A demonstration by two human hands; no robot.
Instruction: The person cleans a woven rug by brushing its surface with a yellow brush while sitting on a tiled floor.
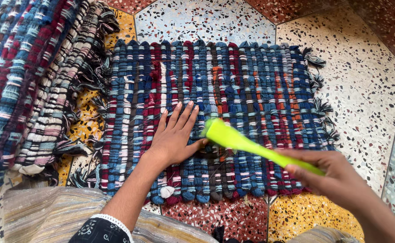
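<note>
A woven rag rug (251, 90) in blue, dark red, white and orange strips lies flat on the floor. My left hand (175, 137) rests palm down on it, fingers spread a little, near its front middle. My right hand (332, 175) grips the handle of a bright green brush (238, 140). The brush head sits on the rug just right of my left thumb and looks blurred. Fringe tassels hang off the rug's right edge (321, 105).
A stack of similar woven rugs (31, 76) lies at the left, overlapping the floor beside the flat rug. The floor is speckled terrazzo (363, 76) in white, yellow and red panels. Striped cloth over my lap (49, 211) fills the bottom left.
</note>
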